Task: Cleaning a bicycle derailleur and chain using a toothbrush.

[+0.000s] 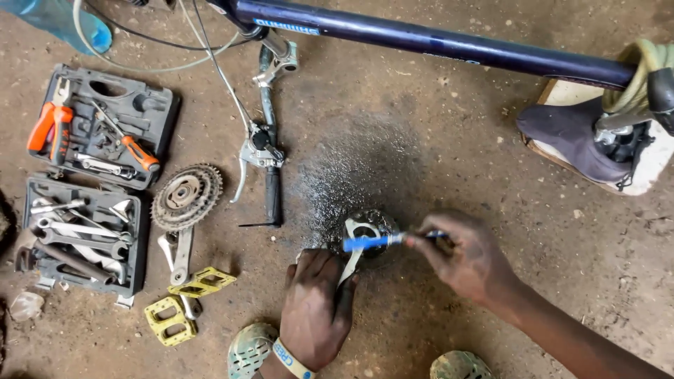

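Observation:
My left hand [314, 309] grips the handle of a silver tool [353, 245] that sits on a dark sprocket cluster [368, 230] lying on the dirt floor. My right hand [467, 256] holds a small brush with a blue handle [368, 243] and points its tip across the top of the sprockets. The ground around the sprockets is stained dark and wet. A pale wristband [291, 359] is on my left wrist.
An open grey tool case [95, 168] with pliers, screwdriver and wrenches lies at left. Beside it are a chainring crank [184, 200], yellow pedals [184, 303] and a brake lever with grip [267, 158]. A blue bike frame tube [435, 42] crosses the top; a saddle [572, 137] rests at right.

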